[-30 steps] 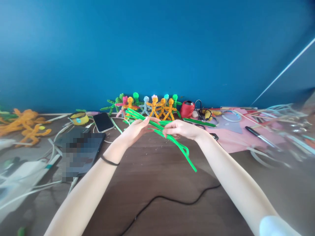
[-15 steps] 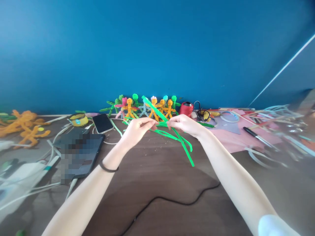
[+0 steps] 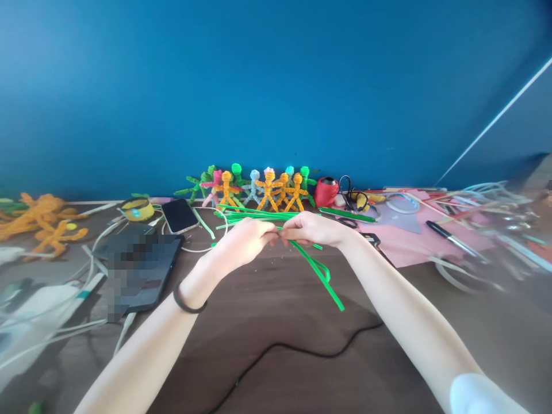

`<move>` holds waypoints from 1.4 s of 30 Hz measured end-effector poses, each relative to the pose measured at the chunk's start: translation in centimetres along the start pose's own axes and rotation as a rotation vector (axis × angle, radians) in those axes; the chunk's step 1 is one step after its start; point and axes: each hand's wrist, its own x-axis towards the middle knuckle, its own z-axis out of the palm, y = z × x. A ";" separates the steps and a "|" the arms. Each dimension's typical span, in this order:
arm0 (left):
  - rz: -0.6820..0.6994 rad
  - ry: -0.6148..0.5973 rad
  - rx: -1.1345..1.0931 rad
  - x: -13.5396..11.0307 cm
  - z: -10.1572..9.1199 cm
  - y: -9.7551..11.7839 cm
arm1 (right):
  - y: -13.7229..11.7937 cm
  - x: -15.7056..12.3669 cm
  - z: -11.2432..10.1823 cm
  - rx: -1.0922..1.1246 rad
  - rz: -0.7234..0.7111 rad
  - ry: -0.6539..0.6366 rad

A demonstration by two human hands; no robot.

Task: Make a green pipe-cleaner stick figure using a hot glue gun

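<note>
My left hand (image 3: pixel 246 242) and my right hand (image 3: pixel 314 229) meet above the table, fingertips pinched close together. Between them they grip green pipe cleaners (image 3: pixel 323 282); the loose ends slant down to the right, and one end is bent into a hook. My fingers hide the gripped part. Just behind my hands, more green pipe cleaners (image 3: pixel 241 217) lie in a loose bundle. Beyond these, against the blue wall, several small pipe cleaner figures (image 3: pixel 269 187) stand in a row, in orange, green, pink and pale blue.
On the left are a phone (image 3: pixel 180 216), a dark tablet (image 3: pixel 161 276), white cables and orange pipe cleaner figures (image 3: pixel 56 230). To the right lie a red object (image 3: pixel 326 193), pink paper (image 3: pixel 405 253) and a marker (image 3: pixel 448 237). A black cable (image 3: pixel 297 348) crosses the front.
Both hands have come down and closer together. The upper end of the held pipe cleaner, which stuck up to the left, no longer shows; the lower ends hang slightly lower.
</note>
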 end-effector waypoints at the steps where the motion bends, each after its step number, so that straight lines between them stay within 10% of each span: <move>1: -0.019 -0.014 -0.021 0.0 -0.1 0.0 | 0.1 0.1 0.0 0.008 -0.001 0.002; 13: -0.282 -0.073 -0.805 1.0 1.2 -1.9 | 0.5 0.2 0.0 0.118 0.023 0.056; 42: -0.298 0.038 -1.167 1.3 3.7 -1.3 | 0.9 1.6 1.4 0.267 -0.079 0.401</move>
